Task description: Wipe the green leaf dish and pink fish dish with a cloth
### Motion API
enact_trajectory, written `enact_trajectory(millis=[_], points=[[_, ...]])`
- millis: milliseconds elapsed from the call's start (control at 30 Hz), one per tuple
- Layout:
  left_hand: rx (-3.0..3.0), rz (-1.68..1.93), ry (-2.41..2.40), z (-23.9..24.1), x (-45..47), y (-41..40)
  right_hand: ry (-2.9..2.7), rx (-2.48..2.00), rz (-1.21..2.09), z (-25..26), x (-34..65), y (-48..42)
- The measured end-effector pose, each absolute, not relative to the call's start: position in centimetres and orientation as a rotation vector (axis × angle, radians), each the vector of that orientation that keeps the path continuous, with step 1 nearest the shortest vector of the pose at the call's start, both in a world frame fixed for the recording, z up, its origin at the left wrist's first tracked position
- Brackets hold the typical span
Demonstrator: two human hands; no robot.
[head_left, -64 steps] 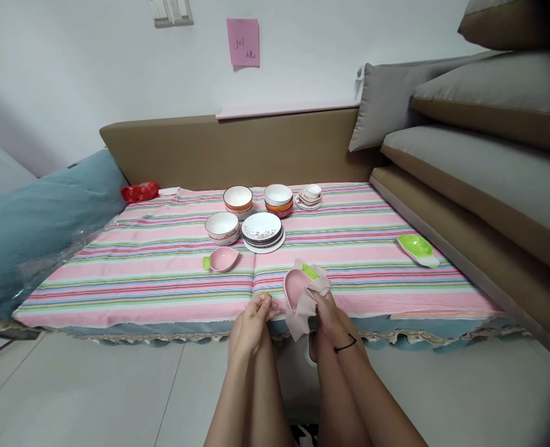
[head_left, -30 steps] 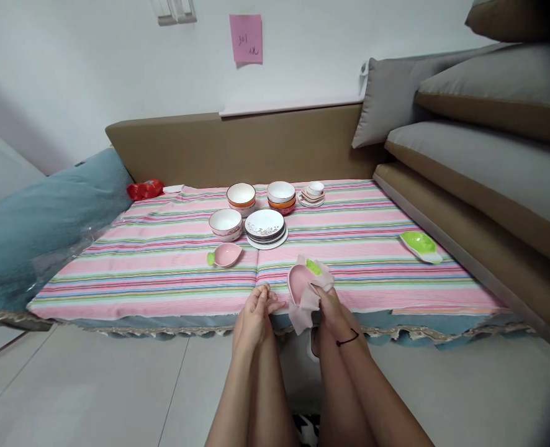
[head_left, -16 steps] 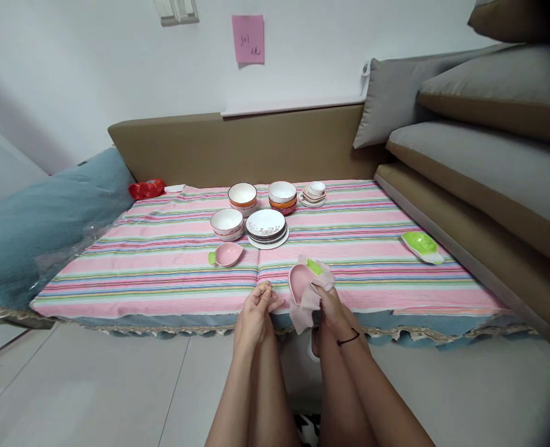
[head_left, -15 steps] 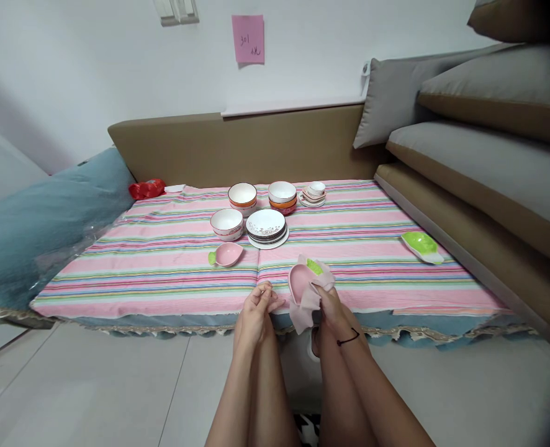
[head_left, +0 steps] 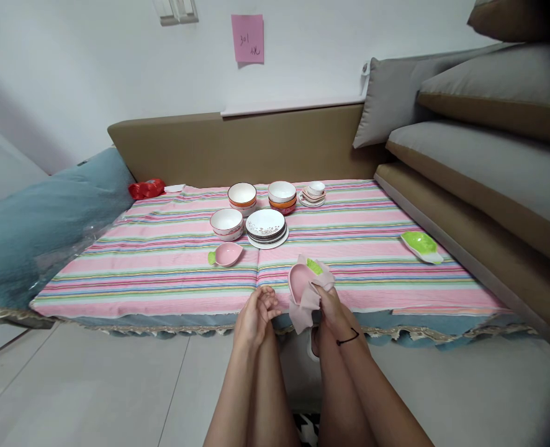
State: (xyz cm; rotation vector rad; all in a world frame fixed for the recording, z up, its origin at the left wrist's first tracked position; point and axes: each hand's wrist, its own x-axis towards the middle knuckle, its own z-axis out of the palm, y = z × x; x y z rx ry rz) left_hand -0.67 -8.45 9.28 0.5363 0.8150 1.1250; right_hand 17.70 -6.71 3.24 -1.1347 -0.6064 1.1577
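A striped cover (head_left: 349,239) in pink, green and blue spans the middle of the frame. A brown backrest (head_left: 238,149) stands behind it against a white wall (head_left: 312,49), which bears a pink note (head_left: 247,38) at upper centre. Stacked cushions (head_left: 480,139) occupy the right side; a blue bolster (head_left: 65,230) occupies the left. Pale floor tiles (head_left: 117,379) show along the bottom. Bowls (head_left: 227,222) and plates (head_left: 266,226) are stacked at centre, with a second pink dish (head_left: 228,254) in front and a green dish (head_left: 421,243) at right.

The pink dish (head_left: 299,280) is just below and right of centre, over the front edge of the cover. Its well is smooth and shallow; a textured green leaf end points to the upper right. The right hand (head_left: 329,305) is closed on this dish through a pale pink cloth (head_left: 304,310). The left hand (head_left: 257,313), beside it and apart from the dish, is half open, fingers loosely curled, with nothing visible in its grasp.

The cloth hides the dish's lower right rim and some right-hand fingertips. The dish's underside is out of sight. The note's lower characters and the red object (head_left: 147,189) at left are hard to identify. The top edge cuts off a switch plate (head_left: 175,11); the upper right corner is dark.
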Motion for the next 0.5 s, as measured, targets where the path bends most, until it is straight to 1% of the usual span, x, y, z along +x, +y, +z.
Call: enact_trajectory(millis=[267, 500], points=[[0.617, 1.107, 0.956, 8.4, -0.9, -8.5, -0.663, -1.153, 1.129, 2.5, 18.0, -6.4], [0.648, 1.081, 0.964, 8.3, -0.9, -8.3, -0.627, -1.127, 1.151, 3.6, 17.6, -6.6]])
